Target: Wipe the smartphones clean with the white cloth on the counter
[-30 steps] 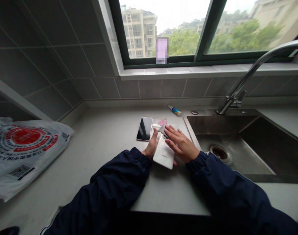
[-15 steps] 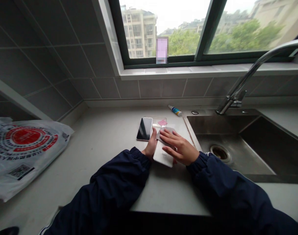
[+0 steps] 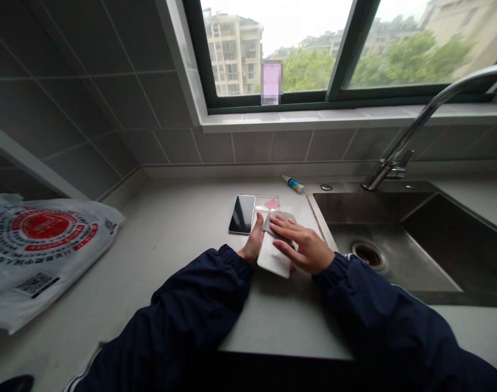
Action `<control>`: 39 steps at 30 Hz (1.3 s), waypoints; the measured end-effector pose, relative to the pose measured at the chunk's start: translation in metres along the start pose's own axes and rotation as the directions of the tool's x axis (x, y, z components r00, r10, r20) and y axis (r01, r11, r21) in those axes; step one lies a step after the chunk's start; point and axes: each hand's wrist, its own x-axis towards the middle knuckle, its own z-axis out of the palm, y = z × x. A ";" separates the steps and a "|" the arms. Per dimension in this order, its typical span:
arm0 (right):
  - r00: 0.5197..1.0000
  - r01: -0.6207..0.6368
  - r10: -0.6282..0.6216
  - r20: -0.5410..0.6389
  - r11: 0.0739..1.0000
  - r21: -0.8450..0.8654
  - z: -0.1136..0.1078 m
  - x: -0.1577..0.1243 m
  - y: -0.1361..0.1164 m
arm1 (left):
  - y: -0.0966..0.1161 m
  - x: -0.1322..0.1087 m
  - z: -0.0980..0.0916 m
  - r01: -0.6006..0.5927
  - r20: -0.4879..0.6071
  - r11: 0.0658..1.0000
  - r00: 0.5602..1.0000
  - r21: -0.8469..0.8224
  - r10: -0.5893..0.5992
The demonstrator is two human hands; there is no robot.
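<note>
Head view. White glossy flat phone point(image 3: 273, 260), back up, lies at the front middle of the pale grey counter point(image 3: 183, 234), just left of the stainless steel sink point(image 3: 320, 215), between both hands.

Left hand point(image 3: 252, 243): grip narrow on the phone's left edge, thumb along the side, fingers hidden beneath. Reads as holding it.

Right hand point(image 3: 305, 247): grip wide, fingers spread flat, pressing a small soft grey cloth point(image 3: 288, 216) onto the phone's far end.

Just beyond the hands: black-screened phone point(image 3: 242, 214) lying face up, clear film sheet with pink tab point(image 3: 272, 203), small white-and-blue tube point(image 3: 292, 184). Printed white plastic bag point(image 3: 40, 245) far left, well apart.

Judgement: the white phone is light, stiff, slick-backed and breakable. Take it by the long edges, not the faces. The cloth is limp and likely bunches under pressure.
</note>
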 end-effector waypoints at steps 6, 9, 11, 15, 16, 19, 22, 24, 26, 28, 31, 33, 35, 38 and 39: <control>0.997 0.063 -0.063 0.049 0.998 0.006 0.001 0.000 -0.001 | -0.004 0.001 0.005 -0.007 0.046 1.000 0.999 -0.026 0.008; 0.999 0.005 -0.004 0.039 0.999 -0.035 0.004 -0.001 0.003 | -0.003 -0.001 0.004 0.041 0.050 0.999 0.998 0.022 -0.042; 0.999 -0.039 0.041 0.032 0.997 -0.065 0.006 -0.001 0.006 | -0.002 -0.002 0.002 0.082 0.042 0.995 0.996 0.052 -0.084; 0.993 -0.113 0.114 0.003 0.988 -0.103 0.008 -0.001 0.009 | 0.001 -0.002 -0.002 0.106 0.058 0.993 0.992 0.051 -0.109; 0.992 -0.128 0.128 -0.003 0.986 -0.109 0.008 -0.001 0.009 | 0.002 -0.001 -0.003 0.114 0.064 0.992 0.991 0.049 -0.117; 0.993 -0.116 0.116 -0.007 0.988 -0.104 0.005 -0.001 0.007 | 0.003 -0.001 -0.003 0.116 0.051 0.992 0.992 0.039 -0.118; 1.000 -0.004 0.005 0.031 0.999 -0.045 0.002 0.000 0.002 | 0.002 0.000 0.002 0.057 0.016 0.998 0.998 -0.012 -0.057; 0.996 0.070 -0.070 0.064 0.998 -0.002 0.001 0.000 -0.001 | 0.000 0.000 0.006 0.020 0.007 0.999 1.000 -0.045 -0.019; 0.991 0.104 -0.105 0.084 0.994 0.018 0.001 0.000 -0.002 | -0.001 -0.001 0.009 0.002 0.004 0.998 1.000 -0.055 -0.001; 0.992 0.085 -0.085 0.096 0.996 0.006 0.002 0.000 -0.001 | -0.002 -0.002 0.010 -0.001 0.008 0.999 1.000 -0.044 0.001; 0.997 -0.003 0.007 0.077 0.999 -0.049 0.004 0.000 0.002 | -0.001 -0.002 0.007 0.057 0.036 0.998 0.998 -0.005 -0.057; 0.997 -0.063 0.067 0.049 0.994 -0.088 0.005 0.000 0.005 | 0.000 -0.002 0.003 0.106 0.041 0.994 0.993 0.030 -0.108; 0.993 -0.111 0.115 0.029 0.986 -0.122 0.007 0.000 0.007 | 0.002 -0.002 -0.001 0.119 0.037 0.991 0.992 0.065 -0.121; 0.988 -0.151 0.154 0.007 0.979 -0.139 0.008 -0.001 0.008 | 0.004 -0.001 -0.007 0.114 0.066 0.988 0.990 0.101 -0.121; 0.988 -0.156 0.157 -0.003 0.978 -0.135 0.007 -0.001 0.007 | 0.004 -0.001 -0.008 0.118 0.081 0.988 0.989 0.101 -0.126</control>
